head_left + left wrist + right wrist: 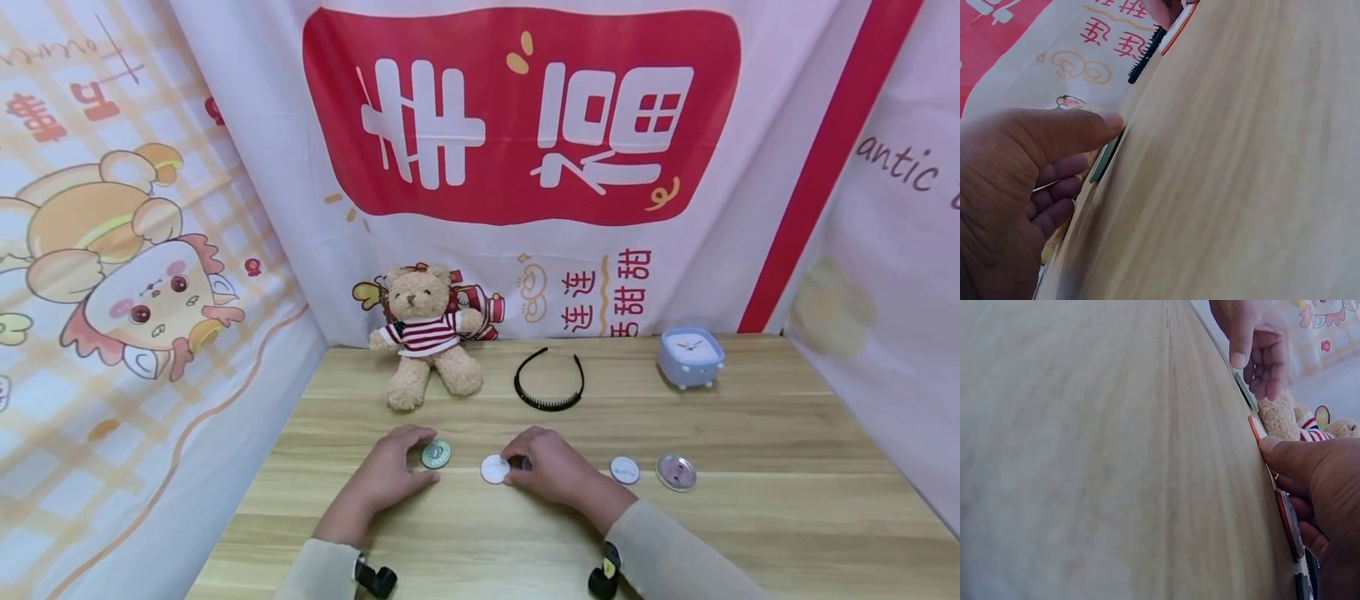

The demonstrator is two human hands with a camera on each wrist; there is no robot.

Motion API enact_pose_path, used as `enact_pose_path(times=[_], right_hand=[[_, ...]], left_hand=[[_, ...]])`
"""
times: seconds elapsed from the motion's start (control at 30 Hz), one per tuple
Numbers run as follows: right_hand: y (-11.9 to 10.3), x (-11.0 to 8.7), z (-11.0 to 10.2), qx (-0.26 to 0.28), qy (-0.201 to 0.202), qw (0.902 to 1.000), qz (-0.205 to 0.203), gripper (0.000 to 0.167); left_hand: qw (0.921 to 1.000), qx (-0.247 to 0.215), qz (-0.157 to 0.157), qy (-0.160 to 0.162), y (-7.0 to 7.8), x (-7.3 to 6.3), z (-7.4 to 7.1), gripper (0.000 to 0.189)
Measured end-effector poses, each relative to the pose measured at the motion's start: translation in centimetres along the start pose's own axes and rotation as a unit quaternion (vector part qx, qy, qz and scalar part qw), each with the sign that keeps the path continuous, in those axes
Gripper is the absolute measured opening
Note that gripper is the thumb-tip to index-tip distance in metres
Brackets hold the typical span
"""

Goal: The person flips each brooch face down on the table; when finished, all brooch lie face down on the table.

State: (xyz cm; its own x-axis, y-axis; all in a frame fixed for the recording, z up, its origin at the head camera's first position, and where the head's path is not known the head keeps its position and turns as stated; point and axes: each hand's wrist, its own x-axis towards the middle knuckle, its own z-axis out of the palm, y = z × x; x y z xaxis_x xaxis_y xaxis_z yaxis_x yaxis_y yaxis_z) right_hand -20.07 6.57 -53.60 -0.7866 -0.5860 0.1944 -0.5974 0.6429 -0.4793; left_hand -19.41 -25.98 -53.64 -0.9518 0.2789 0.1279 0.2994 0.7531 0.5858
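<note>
In the head view my left hand (388, 472) curves loosely around a green patterned round disc (436, 454), thumb and fingers spread on either side. The left wrist view shows the thumb tip by the edge of this green disc (1107, 156); whether it touches cannot be told. My right hand (553, 468) pinches a white round disc (494, 469) at its right edge. From the right wrist, that disc (1256, 429) has a red rim and lies on or just above the table. Another red-edged disc (1289, 525) sits by the curled fingers, mostly hidden from the head view.
Right of my right hand lie a white disc (625, 470) and a silver-rimmed pinkish disc (677, 472). Farther back on the wooden table (480, 550) are a teddy bear (423, 333), a black toothed headband (550, 406) and a blue clock (690, 358). Printed curtains (255, 208) enclose the table.
</note>
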Motion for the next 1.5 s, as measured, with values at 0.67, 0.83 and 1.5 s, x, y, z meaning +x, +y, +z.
enact_pose_path(times=[0.67,0.83,1.5], right_hand=[[-0.1,-0.1,0.0,0.006,-0.004,0.9999,0.013,0.030],[-0.1,-0.1,0.0,0.003,-0.001,0.9999,0.014,0.030],[-1.7,0.5,0.6,0.038,0.022,0.9990,0.004,0.035]], left_hand=[[0.9992,-0.004,0.028,-0.029,-0.1,-0.2,0.5,0.049],[0.9979,-0.002,0.054,-0.036,0.3,-0.5,0.8,0.041],[0.9960,-0.011,0.079,-0.041,0.1,-0.5,1.0,0.028]])
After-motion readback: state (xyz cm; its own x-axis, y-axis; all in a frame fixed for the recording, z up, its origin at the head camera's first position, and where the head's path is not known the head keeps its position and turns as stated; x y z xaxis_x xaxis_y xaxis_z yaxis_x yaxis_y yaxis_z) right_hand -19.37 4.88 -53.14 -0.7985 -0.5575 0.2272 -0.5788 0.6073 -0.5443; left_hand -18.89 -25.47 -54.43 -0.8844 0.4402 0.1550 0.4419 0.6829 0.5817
